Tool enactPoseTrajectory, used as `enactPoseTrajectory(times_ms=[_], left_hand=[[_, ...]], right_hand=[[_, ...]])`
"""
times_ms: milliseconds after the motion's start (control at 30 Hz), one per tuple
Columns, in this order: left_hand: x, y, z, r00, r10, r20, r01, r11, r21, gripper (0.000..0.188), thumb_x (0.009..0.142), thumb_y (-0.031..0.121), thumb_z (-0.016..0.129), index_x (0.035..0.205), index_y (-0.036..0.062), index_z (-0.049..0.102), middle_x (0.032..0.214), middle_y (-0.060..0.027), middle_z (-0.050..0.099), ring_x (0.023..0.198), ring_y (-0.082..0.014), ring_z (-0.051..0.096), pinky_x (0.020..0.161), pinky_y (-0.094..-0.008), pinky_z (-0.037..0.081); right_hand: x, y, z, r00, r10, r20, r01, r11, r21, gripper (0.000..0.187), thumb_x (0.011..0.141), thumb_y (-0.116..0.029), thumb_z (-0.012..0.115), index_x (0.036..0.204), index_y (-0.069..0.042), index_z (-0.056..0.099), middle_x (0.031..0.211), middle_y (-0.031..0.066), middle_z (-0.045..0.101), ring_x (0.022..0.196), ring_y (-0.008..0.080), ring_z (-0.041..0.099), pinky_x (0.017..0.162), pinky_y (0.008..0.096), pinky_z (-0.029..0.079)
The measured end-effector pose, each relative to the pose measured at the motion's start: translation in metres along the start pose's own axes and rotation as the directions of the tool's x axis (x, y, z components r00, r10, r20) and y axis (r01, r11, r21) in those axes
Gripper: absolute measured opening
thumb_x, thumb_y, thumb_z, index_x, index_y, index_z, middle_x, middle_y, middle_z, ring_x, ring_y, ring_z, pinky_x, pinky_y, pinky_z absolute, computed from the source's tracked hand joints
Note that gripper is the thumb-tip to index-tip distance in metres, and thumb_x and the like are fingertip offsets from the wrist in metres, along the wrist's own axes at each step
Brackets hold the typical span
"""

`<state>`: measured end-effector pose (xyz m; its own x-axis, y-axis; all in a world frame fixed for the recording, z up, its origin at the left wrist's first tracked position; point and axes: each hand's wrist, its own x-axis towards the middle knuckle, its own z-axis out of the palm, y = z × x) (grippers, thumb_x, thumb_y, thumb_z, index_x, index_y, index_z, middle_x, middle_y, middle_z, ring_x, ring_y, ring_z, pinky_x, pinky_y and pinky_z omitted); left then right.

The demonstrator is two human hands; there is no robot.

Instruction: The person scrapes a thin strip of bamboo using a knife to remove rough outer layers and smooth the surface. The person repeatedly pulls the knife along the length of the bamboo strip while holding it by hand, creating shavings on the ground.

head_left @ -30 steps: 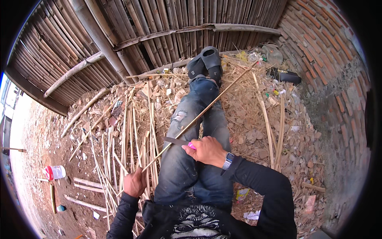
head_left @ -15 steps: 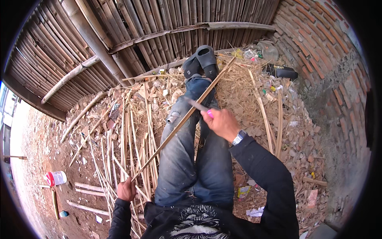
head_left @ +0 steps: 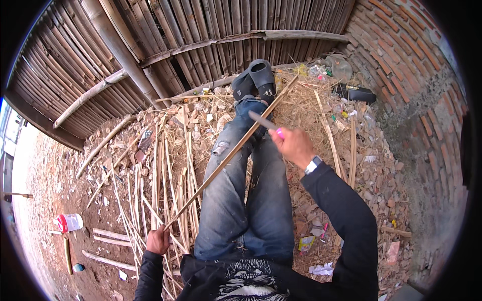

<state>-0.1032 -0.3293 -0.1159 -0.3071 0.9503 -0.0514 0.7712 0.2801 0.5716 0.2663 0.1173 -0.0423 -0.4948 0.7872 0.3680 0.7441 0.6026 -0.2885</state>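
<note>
A long, thin bamboo strip (head_left: 221,165) slants across my outstretched legs, from low on the left up past my knees. Its lower end is gripped by my left hand (head_left: 158,241), fingers wrapped round it beside my left thigh. My right hand (head_left: 293,147), with a watch on its wrist, is closed on a knife (head_left: 264,121) with a pink handle. The knife's blade crosses the strip near its upper part, beyond my knees. My jeans (head_left: 221,215) lie under the strip, and dark clogs (head_left: 260,75) cover my crossed feet.
Several split bamboo strips (head_left: 165,175) lie heaped left of my legs, with a few more strips (head_left: 329,135) on the right. A bamboo wall (head_left: 216,55) stands ahead, a brick wall (head_left: 401,60) at right. A white and red tub (head_left: 70,222) lies at far left amid rubble and litter.
My right hand and the knife have moved away from me, up along the strip and slightly to the right. My left hand stays at the strip's lower end.
</note>
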Motion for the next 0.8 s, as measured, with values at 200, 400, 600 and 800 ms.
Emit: enactPoseTrajectory(times_ms=[200, 400, 600, 800], left_hand=[[0.035, 0.042, -0.008, 0.998, -0.043, 0.054, 0.043, 0.999, 0.007, 0.023, 0.104, 0.018, 0.056, 0.089, 0.0010, 0.059, 0.065, -0.0251, 0.061, 0.066, -0.0480, 0.066, 0.060, -0.0545, 0.049], [0.032, 0.039, -0.012, 0.985, -0.044, 0.164, 0.059, 0.994, -0.093, 0.031, 0.106, 0.023, 0.056, 0.088, -0.0017, 0.063, 0.066, -0.0232, 0.063, 0.065, -0.0453, 0.066, 0.062, -0.0478, 0.049], [0.031, 0.044, -0.010, 0.966, -0.087, 0.242, 0.128, 0.979, -0.159, 0.036, 0.107, 0.028, 0.056, 0.092, -0.0033, 0.066, 0.070, -0.0229, 0.066, 0.070, -0.0419, 0.069, 0.066, -0.0462, 0.051], [0.035, 0.048, -0.018, 0.971, -0.086, 0.224, 0.121, 0.982, -0.145, 0.038, 0.108, 0.029, 0.054, 0.094, -0.0040, 0.067, 0.073, -0.0218, 0.068, 0.070, -0.0393, 0.070, 0.067, -0.0449, 0.053]], right_hand=[[0.053, 0.051, -0.015, 0.933, 0.248, -0.261, -0.254, 0.967, 0.012, 0.059, 0.106, -0.051, 0.054, 0.075, -0.003, 0.066, 0.064, 0.0252, 0.062, 0.061, 0.0475, 0.062, 0.056, 0.0573, 0.045], [0.037, -0.006, -0.013, 0.988, 0.154, -0.033, -0.145, 0.972, 0.182, 0.059, 0.105, -0.054, 0.055, 0.076, -0.005, 0.071, 0.065, 0.0230, 0.066, 0.066, 0.0468, 0.066, 0.059, 0.0551, 0.049], [0.043, 0.010, 0.000, 0.940, 0.329, -0.088, -0.236, 0.816, 0.528, 0.065, 0.092, -0.062, 0.073, 0.073, -0.002, 0.060, 0.061, 0.0144, 0.059, 0.057, 0.0330, 0.058, 0.059, 0.0449, 0.048], [0.054, -0.017, 0.013, 0.941, 0.287, -0.181, -0.167, 0.856, 0.490, 0.061, 0.086, -0.059, 0.082, 0.075, -0.003, 0.058, 0.064, 0.0128, 0.057, 0.058, 0.0288, 0.055, 0.060, 0.0423, 0.048]])
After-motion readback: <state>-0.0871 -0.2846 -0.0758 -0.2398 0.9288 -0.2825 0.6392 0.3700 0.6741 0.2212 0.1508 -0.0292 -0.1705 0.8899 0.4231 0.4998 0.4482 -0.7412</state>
